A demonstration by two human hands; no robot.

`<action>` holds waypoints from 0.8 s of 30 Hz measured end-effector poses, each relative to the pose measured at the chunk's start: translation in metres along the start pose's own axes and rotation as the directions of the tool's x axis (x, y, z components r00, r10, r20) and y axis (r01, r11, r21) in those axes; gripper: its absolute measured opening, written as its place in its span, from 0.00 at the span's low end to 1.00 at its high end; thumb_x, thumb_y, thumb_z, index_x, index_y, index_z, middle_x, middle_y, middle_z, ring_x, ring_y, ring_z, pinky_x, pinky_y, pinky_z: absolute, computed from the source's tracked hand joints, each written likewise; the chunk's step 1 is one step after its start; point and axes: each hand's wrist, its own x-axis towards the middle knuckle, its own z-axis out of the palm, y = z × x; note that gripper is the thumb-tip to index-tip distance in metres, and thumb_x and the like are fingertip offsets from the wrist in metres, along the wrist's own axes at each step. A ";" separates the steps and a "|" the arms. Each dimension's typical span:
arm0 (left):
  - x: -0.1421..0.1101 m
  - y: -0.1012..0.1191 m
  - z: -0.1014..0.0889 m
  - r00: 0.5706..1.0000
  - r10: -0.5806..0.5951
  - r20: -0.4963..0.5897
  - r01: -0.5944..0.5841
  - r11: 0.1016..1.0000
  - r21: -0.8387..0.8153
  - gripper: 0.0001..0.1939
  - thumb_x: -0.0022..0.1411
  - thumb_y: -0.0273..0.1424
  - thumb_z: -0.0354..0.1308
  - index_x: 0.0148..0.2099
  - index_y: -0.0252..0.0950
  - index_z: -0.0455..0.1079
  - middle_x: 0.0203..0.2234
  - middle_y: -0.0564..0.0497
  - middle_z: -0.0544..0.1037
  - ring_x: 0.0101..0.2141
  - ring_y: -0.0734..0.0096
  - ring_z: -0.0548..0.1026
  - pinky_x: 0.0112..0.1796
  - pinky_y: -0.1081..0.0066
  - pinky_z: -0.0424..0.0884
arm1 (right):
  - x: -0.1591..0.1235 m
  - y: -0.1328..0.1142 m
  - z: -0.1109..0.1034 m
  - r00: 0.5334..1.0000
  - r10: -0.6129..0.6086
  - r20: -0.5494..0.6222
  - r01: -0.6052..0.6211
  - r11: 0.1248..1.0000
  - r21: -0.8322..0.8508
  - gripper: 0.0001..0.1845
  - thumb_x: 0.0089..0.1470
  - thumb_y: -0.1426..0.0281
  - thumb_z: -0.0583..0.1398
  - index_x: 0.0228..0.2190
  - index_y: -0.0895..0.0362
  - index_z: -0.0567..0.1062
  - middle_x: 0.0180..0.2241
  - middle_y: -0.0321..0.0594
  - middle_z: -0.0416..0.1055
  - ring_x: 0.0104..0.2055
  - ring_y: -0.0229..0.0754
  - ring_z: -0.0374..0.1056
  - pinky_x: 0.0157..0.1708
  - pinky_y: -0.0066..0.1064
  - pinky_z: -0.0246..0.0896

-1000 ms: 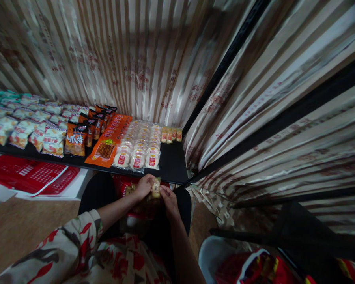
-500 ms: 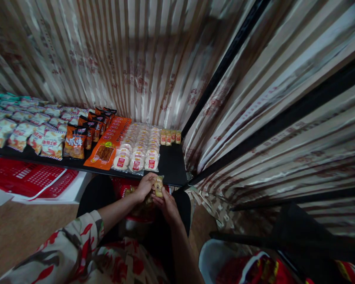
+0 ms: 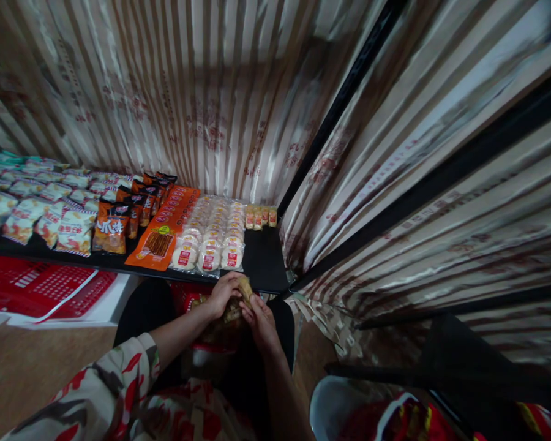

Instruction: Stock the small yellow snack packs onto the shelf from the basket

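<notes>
1 crinkled, oblong plastic packet (image 3: 245, 290) is pinched by left hand (image 3: 224, 296) and right hand (image 3: 261, 320), each grip closed on it.

You have one yellowish packet (image 3: 245, 288) between your fingers (image 3: 257, 307). Beyond them, slightly right, you can count four small yellow packs (image 3: 258, 218) in front. Ahead and just left of your fingers are three columns of round white packs (image 3: 208, 257); overlap hides their total. Farther left, you have one large orange bag (image 3: 157, 244), one foremost orange-and-black bag (image 3: 110, 229) with several overlapped behind, then four white snack bags (image 3: 75, 229) in front, those behind too crowded to count.
</notes>
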 end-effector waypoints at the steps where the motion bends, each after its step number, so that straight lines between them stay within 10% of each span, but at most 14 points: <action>1: 0.001 0.000 0.001 1.000 -0.008 -0.003 0.008 1.000 -0.006 0.10 0.47 0.26 0.56 0.35 0.32 0.69 0.27 0.50 0.75 0.26 0.76 0.72 0.27 0.77 0.65 | 0.000 -0.001 0.000 1.000 -0.010 -0.006 0.010 1.000 0.001 0.23 0.40 0.58 0.65 0.38 0.55 0.73 0.39 0.41 0.74 0.37 0.39 0.72 0.34 0.27 0.66; 24: 0.004 0.005 0.017 1.000 0.006 -0.018 -0.009 0.983 -0.182 0.14 0.45 0.37 0.63 0.30 0.32 0.68 0.28 0.50 0.74 0.32 0.72 0.72 0.39 0.69 0.68 | 0.016 0.006 -0.002 0.906 -0.389 -0.167 0.333 0.899 -0.284 0.29 0.41 0.60 0.63 0.45 0.55 0.66 0.44 0.45 0.69 0.44 0.45 0.68 0.44 0.35 0.64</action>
